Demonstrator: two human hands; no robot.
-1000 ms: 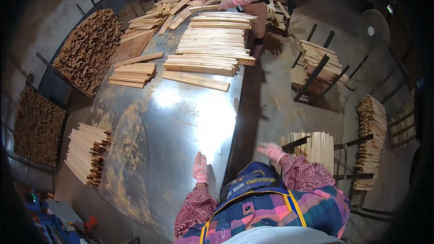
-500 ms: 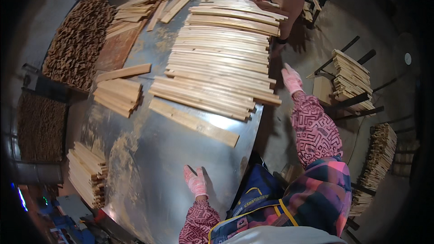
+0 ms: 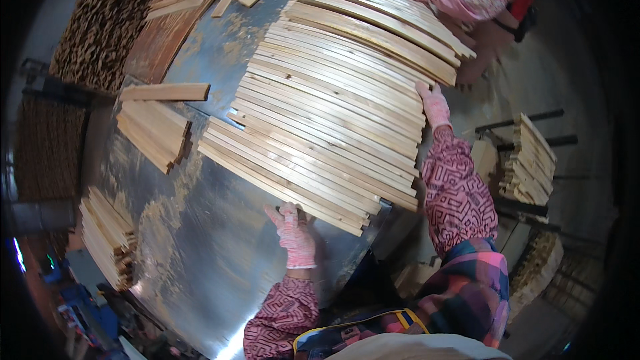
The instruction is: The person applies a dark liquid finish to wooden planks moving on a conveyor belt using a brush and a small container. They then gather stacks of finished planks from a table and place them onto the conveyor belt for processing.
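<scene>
Left hand [image 3: 293, 237] and right hand [image 3: 435, 105] spread at slats [image 3: 327, 103], wood pieces [image 3: 529, 163] in rack [image 3: 527, 209].

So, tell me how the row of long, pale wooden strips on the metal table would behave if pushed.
The long, pale wooden strips would likely slide rather than roll, being flat-sided on a shiny grey metal table. Each probably stays stiff, being plain wood. With no visible binding, the row may skew.

a metal table [image 3: 223, 243] carries rowed wooden strips [image 3: 320, 107], separate boards [image 3: 153, 130] and tan dust [image 3: 167, 197].
</scene>
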